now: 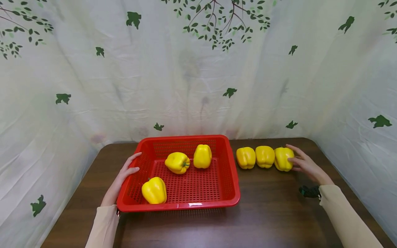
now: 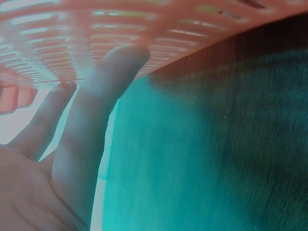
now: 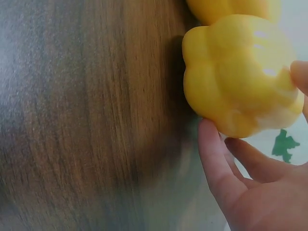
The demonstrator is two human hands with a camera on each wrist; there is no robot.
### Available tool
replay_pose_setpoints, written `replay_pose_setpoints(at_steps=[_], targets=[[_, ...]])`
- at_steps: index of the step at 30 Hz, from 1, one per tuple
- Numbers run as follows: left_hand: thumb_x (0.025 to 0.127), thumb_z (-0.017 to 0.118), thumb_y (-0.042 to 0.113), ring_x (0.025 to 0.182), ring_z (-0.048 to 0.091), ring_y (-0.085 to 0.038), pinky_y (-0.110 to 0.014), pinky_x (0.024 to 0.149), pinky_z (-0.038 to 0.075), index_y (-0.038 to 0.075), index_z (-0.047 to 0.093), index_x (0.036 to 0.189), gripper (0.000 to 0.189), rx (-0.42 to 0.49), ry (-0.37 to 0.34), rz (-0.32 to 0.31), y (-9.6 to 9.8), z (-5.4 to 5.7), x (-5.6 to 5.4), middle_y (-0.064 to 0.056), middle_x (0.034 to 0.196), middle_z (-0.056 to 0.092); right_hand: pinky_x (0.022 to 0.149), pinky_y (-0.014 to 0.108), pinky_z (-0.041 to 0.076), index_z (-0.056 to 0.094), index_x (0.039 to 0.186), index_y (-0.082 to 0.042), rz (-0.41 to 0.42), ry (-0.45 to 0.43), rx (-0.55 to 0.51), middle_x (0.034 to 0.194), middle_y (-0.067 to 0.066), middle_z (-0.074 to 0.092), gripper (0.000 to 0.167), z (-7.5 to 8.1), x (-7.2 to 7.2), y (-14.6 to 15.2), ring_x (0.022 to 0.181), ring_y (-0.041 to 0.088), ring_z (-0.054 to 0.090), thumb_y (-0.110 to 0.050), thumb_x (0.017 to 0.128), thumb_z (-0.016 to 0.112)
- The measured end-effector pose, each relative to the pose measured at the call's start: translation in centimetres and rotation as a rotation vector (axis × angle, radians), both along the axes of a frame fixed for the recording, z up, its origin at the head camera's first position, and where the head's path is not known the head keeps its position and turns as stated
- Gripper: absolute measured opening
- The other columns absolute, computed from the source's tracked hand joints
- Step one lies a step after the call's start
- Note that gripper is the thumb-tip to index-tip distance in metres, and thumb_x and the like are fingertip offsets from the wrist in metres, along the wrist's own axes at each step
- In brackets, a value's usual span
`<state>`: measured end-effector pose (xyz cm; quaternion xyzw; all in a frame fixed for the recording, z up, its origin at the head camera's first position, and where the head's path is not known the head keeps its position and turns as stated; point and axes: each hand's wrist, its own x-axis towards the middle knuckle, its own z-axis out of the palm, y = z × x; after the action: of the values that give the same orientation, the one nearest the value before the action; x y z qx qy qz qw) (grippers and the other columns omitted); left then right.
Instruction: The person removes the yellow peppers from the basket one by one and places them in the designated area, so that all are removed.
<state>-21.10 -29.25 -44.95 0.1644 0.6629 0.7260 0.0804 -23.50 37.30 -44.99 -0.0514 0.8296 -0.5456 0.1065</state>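
My left hand (image 1: 124, 174) is at the left side of a red perforated plastic basket (image 1: 232, 172). In the left wrist view its extended fingers (image 2: 86, 115) touch the outside of the slotted wall. Three yellow bell peppers are in the basket: one at near left (image 1: 154, 190), one in the middle (image 1: 176, 163) and one upright at the back (image 1: 202, 156). On the right my right hand (image 1: 310, 167) touches the end bell pepper (image 1: 282, 159) of a row, fingers spread and fairly straight. Its fingertips meet opposite sides of that pepper in the right wrist view.
Two more yellow bell peppers, one beside the basket (image 1: 246, 158) and one in mid-row (image 1: 265, 157), stand left of the touched one. All are on a dark wooden table (image 1: 266, 213). A pale leaf-patterned curtain (image 1: 198, 96) hangs behind and at both sides.
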Motion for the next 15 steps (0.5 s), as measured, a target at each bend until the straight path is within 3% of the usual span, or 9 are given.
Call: replay_pose_setpoints(at_steps=[5,12,15], targets=[[0.099,0.034,0.0,0.105,0.057,-0.015,-0.03,0.083,0.052,0.023,0.039,0.143,0.05,0.022,0.089,-0.014,0.0,-0.2,-0.5,-0.002,0.127,0.046,0.092,0.049,0.046,0.006,0.153,-0.008,-0.02,0.005,-0.006,0.15,0.034,0.005,0.068,0.3,0.1,-0.1,0.122,0.052,0.034,-0.023,0.101,0.048],[0.099,0.035,0.0,0.105,0.056,-0.014,-0.028,0.083,0.052,0.025,0.041,0.142,0.05,0.028,0.101,-0.02,-0.1,-0.3,-0.6,0.0,0.126,0.047,0.095,0.055,0.041,0.012,0.153,-0.008,-0.066,0.052,-0.018,0.148,0.036,0.012,0.064,0.8,0.6,0.1,0.13,0.05,0.024,-0.024,0.102,0.047],[0.099,0.035,0.0,0.105,0.056,-0.015,-0.028,0.083,0.052,0.026,0.042,0.142,0.051,0.025,0.105,-0.016,-0.1,-0.3,-0.6,0.0,0.126,0.048,0.095,0.049,0.043,0.016,0.153,-0.012,-0.095,0.084,-0.018,0.147,0.036,0.015,0.062,1.2,0.9,0.3,0.131,0.048,0.024,-0.025,0.101,0.047]])
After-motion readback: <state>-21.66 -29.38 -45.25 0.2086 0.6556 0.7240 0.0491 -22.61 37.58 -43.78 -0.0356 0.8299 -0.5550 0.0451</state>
